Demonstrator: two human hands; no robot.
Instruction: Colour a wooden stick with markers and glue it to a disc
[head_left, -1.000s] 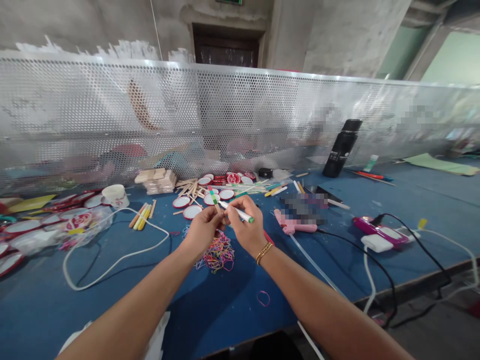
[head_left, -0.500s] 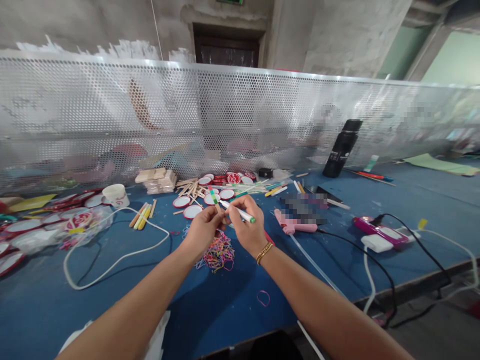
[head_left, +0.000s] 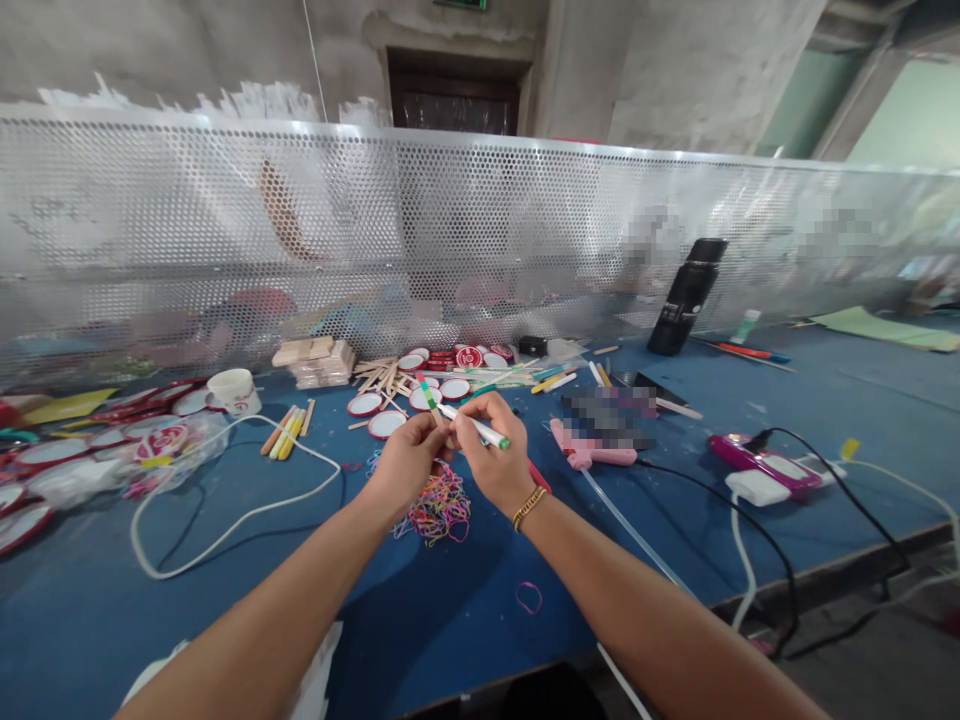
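Note:
In my left hand [head_left: 411, 455] a wooden craft stick [head_left: 427, 393] is pinched upright, its upper part coloured with green and red bands. My right hand [head_left: 495, 450] grips a white marker [head_left: 480, 428] with a green end; its tip points at the stick, and whether it touches I cannot tell. Beneath both hands lies a tangled heap of coloured rubber bands [head_left: 435, 508]. One loose pink rubber band [head_left: 529, 598] rests nearer the table's front edge. Several white-faced, red-rimmed round lids [head_left: 387, 425] lie just beyond my hands, beside a pile of plain craft sticks [head_left: 381, 378].
To the right are a pink glue gun [head_left: 592, 448] with its cord, a purple power strip [head_left: 772, 470] and a black bottle [head_left: 686, 297]. A paper cup [head_left: 234, 392], several markers [head_left: 283, 435] and a white cable [head_left: 225, 535] lie left. A perforated metal screen [head_left: 480, 220] stands behind.
Both hands keep nearly the same pose, with stick and marker still held together. The whole view has shifted very slightly.

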